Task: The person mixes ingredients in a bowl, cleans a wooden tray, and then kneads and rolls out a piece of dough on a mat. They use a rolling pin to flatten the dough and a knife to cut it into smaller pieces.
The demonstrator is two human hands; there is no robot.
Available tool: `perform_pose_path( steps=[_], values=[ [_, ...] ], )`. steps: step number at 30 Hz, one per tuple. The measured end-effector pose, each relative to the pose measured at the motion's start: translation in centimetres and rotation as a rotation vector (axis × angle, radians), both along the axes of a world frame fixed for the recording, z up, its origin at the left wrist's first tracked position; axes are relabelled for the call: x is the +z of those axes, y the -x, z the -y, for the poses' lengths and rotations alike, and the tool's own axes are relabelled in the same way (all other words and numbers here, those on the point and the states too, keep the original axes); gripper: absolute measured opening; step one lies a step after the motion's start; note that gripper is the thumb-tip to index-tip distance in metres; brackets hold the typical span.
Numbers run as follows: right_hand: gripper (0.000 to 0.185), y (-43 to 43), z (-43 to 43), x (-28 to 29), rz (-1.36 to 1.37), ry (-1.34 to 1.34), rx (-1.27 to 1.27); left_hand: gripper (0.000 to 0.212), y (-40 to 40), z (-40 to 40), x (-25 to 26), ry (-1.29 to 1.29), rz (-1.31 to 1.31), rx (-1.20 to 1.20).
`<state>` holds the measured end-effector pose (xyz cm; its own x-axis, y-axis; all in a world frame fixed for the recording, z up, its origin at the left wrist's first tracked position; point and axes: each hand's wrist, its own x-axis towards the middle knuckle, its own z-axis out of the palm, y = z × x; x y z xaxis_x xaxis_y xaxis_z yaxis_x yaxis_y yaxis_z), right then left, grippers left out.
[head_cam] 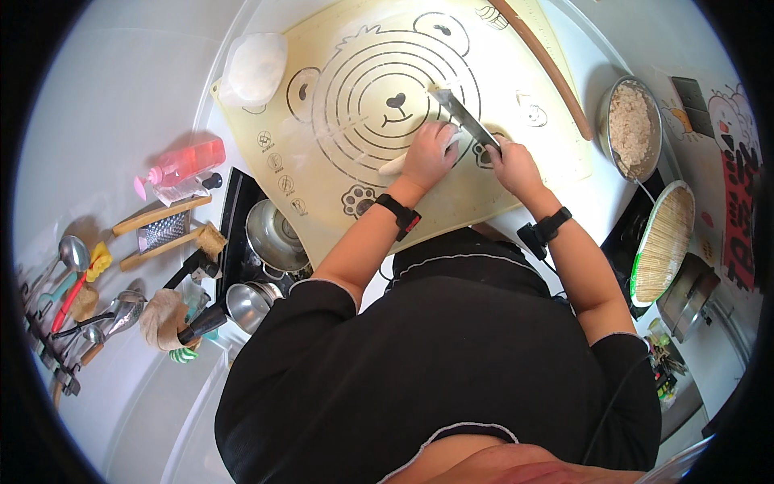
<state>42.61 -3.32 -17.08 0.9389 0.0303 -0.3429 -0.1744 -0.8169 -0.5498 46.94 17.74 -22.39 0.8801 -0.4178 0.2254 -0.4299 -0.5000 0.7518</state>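
Note:
A pale yellow pastry mat printed with a bear face and rings lies before me. My left hand is closed over a pale dough roll, whose end shows left of the hand. My right hand grips the handle end of a knife with a broad metal blade, seen nearly edge-on. The blade slants up and left across the mat, right of my left hand. A small pale bit lies by the blade's far end. The long wooden rolling pin rests on the mat's right side.
At the mat's upper left stands a white container. A metal bowl of pale minced filling is at right, above a round slatted tray. Pots, a grater, a pink pump bottle and hanging utensils are at left.

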Motion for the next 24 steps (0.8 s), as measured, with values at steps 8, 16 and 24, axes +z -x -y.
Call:
perform_pose_path(
  steps=[8, 16, 24],
  values=[
    [0.023, 1.1, -1.1, 5.0, 0.037, 0.079, 0.023, 0.018, -1.4, -1.7, 0.0, 0.004, 0.150, 0.108],
    [0.021, 3.2, -2.2, 3.5, 0.058, 0.157, 0.060, 0.011, -1.7, -1.5, -0.5, 0.046, 0.175, 0.124],
    [0.019, 2.6, -2.8, 3.3, -0.005, 0.185, 0.059, 0.013, -1.8, -1.7, -0.5, 0.020, 0.150, 0.123]
  ],
)
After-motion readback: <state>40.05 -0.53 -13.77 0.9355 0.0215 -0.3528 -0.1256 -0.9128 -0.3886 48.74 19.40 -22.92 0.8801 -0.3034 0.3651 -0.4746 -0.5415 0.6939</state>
